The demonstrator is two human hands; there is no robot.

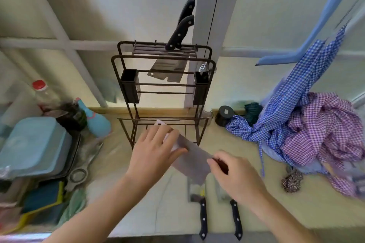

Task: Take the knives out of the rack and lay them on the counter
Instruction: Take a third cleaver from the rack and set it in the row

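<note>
Counter [237, 140]: checked cloths [308, 124] rt of rack [164, 89], containers [35, 144] lt.

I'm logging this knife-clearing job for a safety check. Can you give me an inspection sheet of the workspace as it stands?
Surface: pale counter, crowded at both ends.
Job's things: rack upright at the back, two black-handled knives in its top slots; two knives flat on the counter near the front edge; a cleaver held between both hands.
Clutter: checked cloths at right; blue tub, bottle and scissors at left.
Hands: right hand grips the cleaver's handle; left hand rests on its blade.
Cables: one thin dark line down the post.
Surroundings: light wall, window frame.
</note>
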